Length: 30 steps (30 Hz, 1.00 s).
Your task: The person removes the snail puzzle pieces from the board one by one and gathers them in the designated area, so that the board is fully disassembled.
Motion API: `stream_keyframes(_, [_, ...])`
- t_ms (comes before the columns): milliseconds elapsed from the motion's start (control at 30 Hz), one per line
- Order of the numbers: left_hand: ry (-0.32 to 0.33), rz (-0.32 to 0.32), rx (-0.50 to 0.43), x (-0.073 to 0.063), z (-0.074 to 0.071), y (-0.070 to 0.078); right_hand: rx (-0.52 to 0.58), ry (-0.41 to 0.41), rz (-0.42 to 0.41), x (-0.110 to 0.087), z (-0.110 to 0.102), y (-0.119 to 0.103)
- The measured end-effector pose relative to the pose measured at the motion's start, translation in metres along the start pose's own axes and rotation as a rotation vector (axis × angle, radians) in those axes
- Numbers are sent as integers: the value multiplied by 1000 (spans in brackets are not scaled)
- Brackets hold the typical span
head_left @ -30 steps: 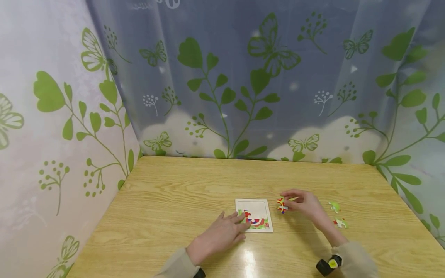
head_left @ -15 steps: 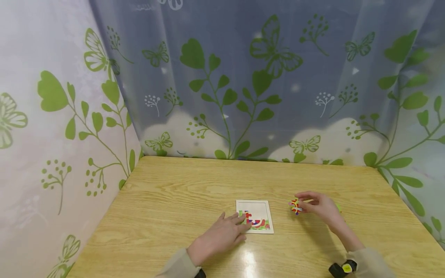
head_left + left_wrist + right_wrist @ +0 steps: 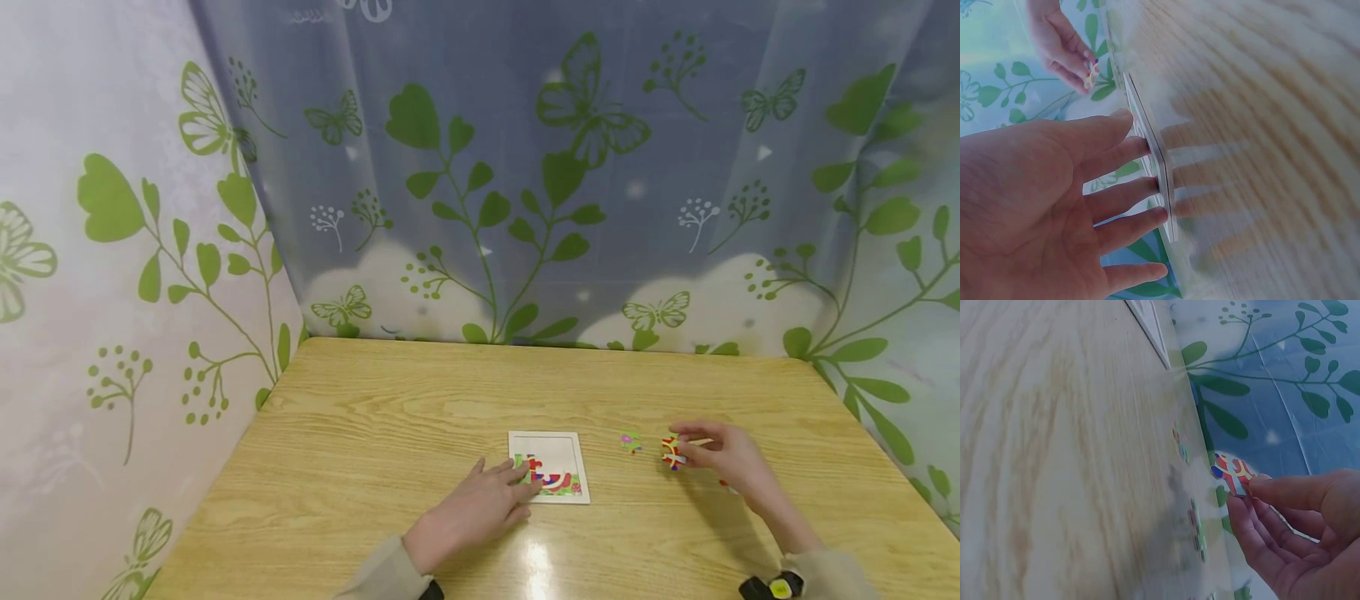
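My right hand (image 3: 723, 458) pinches a red jigsaw piece (image 3: 672, 452) with yellow and blue parts between thumb and fingers. The right wrist view shows this piece (image 3: 1233, 474) held above the table. My left hand (image 3: 480, 504) lies with its fingers spread over the left part of a white puzzle board (image 3: 551, 442). Fitted pieces (image 3: 558, 482) in red, green and blue fill the board's lower part; my fingers cover some of them. In the left wrist view, the fingertips (image 3: 1159, 214) touch the board's near edge.
A green and pink loose piece (image 3: 631, 442) lies between the board and my right hand. Another loose piece (image 3: 724, 483) shows partly under the right hand. The wooden table (image 3: 390, 408) ends at a leafy printed curtain (image 3: 487, 208) behind and at the sides.
My right hand has moved to the right, away from the board, carrying the red piece. The green and pink piece has come into view on the table. The left hand stays in place.
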<state>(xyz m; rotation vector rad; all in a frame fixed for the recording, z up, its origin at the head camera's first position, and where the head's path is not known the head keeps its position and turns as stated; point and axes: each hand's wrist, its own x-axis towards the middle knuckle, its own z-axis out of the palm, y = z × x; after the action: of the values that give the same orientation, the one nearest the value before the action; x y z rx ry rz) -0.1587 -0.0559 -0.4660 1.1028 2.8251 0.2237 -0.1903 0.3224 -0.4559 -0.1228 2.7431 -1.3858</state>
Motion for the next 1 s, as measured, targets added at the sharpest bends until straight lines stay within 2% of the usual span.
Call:
stream_keyframes(167, [3, 6, -3, 0, 0, -1, -38, -1, -1, -4, -4, 10])
stream_keyframes(433, [3, 6, -1, 0, 0, -1, -28, -59, 2, -6, -7, 19])
stream_keyframes(733, [1, 12, 6, 0, 0, -1, -150, -84, -33, -1, -5, 30])
stream_keyframes(1000, [3, 11, 17, 1, 1, -1, -200, -77, 1, -1, -3, 23])
